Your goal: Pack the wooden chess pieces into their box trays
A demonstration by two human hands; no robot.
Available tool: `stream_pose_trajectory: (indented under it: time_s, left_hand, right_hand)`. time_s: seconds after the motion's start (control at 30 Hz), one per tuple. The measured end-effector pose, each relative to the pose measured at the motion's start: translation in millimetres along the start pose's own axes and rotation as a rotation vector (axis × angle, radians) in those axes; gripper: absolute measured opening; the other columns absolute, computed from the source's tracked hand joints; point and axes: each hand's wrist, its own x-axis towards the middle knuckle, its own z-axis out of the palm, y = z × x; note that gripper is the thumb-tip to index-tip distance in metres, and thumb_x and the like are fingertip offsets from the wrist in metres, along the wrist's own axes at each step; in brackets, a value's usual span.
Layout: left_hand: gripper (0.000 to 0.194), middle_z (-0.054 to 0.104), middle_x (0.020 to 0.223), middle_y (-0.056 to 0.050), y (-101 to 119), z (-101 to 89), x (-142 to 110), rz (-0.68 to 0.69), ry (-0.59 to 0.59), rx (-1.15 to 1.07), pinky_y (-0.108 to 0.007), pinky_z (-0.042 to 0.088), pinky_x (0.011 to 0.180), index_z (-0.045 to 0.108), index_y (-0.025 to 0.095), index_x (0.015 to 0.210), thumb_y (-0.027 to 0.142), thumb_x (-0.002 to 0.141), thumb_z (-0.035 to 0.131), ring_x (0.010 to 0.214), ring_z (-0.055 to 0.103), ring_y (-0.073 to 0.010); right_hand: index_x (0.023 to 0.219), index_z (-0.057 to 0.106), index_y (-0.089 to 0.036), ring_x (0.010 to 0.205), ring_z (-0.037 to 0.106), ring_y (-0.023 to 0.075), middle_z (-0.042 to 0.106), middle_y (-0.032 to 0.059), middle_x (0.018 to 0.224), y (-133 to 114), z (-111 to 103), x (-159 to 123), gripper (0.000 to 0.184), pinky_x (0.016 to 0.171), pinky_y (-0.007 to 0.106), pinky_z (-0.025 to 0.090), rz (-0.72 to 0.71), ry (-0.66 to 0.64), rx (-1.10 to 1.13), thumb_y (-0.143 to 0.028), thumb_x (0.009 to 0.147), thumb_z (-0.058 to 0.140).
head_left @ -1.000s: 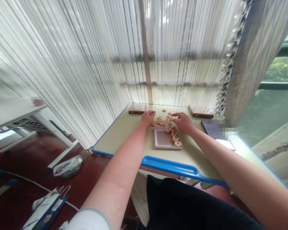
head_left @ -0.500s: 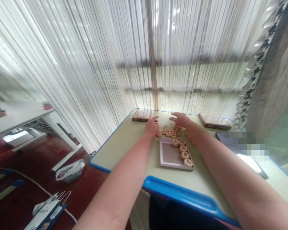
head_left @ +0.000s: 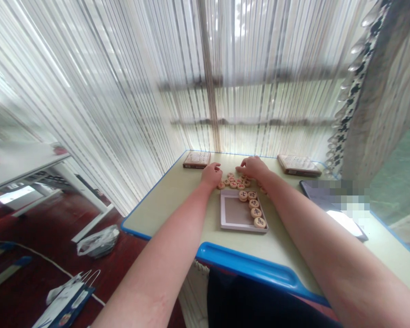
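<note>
Loose round Chinese chess pieces (head_left: 233, 184) with red characters lie in a cluster on the pale table. My left hand (head_left: 212, 175) rests at the cluster's left edge, fingers loosely apart and holding nothing visible. Over the cluster's right side is my right hand (head_left: 254, 167), its fingers apart and curved downward; some pieces beneath it are partly hidden. Nearer to me sits a shallow open box (head_left: 223, 217). Inside, chess pieces with dark characters line its far right corner and right side, the nearest being a horse piece (head_left: 259, 222); some look stacked.
Flat boxes stand at the table's far left (head_left: 197, 160) and far right (head_left: 299, 165). A dark tablet-like device (head_left: 345, 223) lies right of my right forearm. A blue tray edge (head_left: 246, 264) runs along the front. Plastic bag (head_left: 99, 240) on the floor at left.
The view has shifted slightly, so the table sits further left and higher. My right hand's fingers have curled down closer to the loose pieces. My left hand stays beside them.
</note>
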Motion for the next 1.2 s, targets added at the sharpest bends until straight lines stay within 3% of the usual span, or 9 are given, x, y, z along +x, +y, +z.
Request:
stream_pose_trajectory:
  time_s: [0.13, 0.23, 0.37, 0.6, 0.8, 1.2]
  left_hand:
    - [0.033, 0.069, 0.092, -0.007, 2.9, -1.7, -1.1, 0.003, -0.008, 0.012, -0.025, 0.047, 0.079, 0.063, 0.013, 0.105, 0.017, 0.075, 0.052, 0.082, 0.063, -0.0151]
    - [0.031, 0.069, 0.092, -0.008, 4.6, -2.6, -1.2, -0.003, -0.020, 0.026, -0.025, 0.047, 0.079, 0.064, 0.013, 0.103, 0.018, 0.075, 0.052, 0.084, 0.063, -0.0153]
    - [0.030, 0.069, 0.092, -0.008, 4.3, -2.1, -0.9, 0.002, -0.023, 0.028, -0.025, 0.047, 0.079, 0.064, 0.012, 0.102, 0.018, 0.075, 0.052, 0.084, 0.063, -0.0151]
    - [0.030, 0.069, 0.091, -0.008, 2.4, -1.2, -0.8, 0.024, -0.028, 0.046, -0.025, 0.048, 0.079, 0.065, 0.012, 0.099, 0.014, 0.073, 0.051, 0.083, 0.063, -0.0150]
    - [0.028, 0.069, 0.094, -0.007, 1.0, 0.1, 0.7, 0.024, -0.026, 0.066, -0.026, 0.048, 0.082, 0.066, 0.014, 0.098, 0.015, 0.074, 0.051, 0.086, 0.063, -0.0152]
    - [0.031, 0.070, 0.087, -0.006, 1.9, -2.6, -1.2, 0.051, -0.042, 0.034, -0.025, 0.048, 0.077, 0.069, 0.015, 0.097, 0.015, 0.073, 0.049, 0.078, 0.063, -0.0153]
  right_hand:
    - [0.093, 0.070, -0.014, 0.105, 0.049, 0.0316, 0.060, 0.0182, 0.104, -5.7, -3.7, -6.8, 0.050, 0.085, 0.042, 0.041, 0.067, 0.051, 0.007, -0.058, 0.076, 0.052]
    - [0.105, 0.067, -0.021, 0.102, 0.051, 0.0271, 0.062, 0.0120, 0.107, -10.5, -3.8, -6.8, 0.039, 0.087, 0.038, 0.041, 0.053, 0.076, 0.081, -0.044, 0.076, 0.056]
    - [0.093, 0.072, -0.024, 0.099, 0.052, 0.0261, 0.068, 0.0071, 0.090, -11.9, -1.6, -5.0, 0.027, 0.083, 0.036, 0.044, 0.016, 0.019, 0.106, -0.033, 0.073, 0.057]
    - [0.087, 0.074, -0.022, 0.086, 0.059, 0.0239, 0.070, 0.0074, 0.082, -4.5, -1.2, -3.8, 0.027, 0.078, 0.035, 0.046, 0.002, 0.023, 0.171, -0.037, 0.070, 0.060]
    - [0.088, 0.074, -0.021, 0.063, 0.060, 0.0174, 0.069, 0.0041, 0.070, -0.7, -5.2, -2.3, 0.028, 0.064, 0.030, 0.047, -0.015, -0.117, 0.316, -0.035, 0.066, 0.064]
    - [0.086, 0.072, -0.020, 0.062, 0.058, 0.0140, 0.070, 0.0046, 0.082, -13.4, -16.5, -10.9, 0.025, 0.056, 0.026, 0.045, -0.059, -0.086, 0.435, -0.035, 0.067, 0.067]
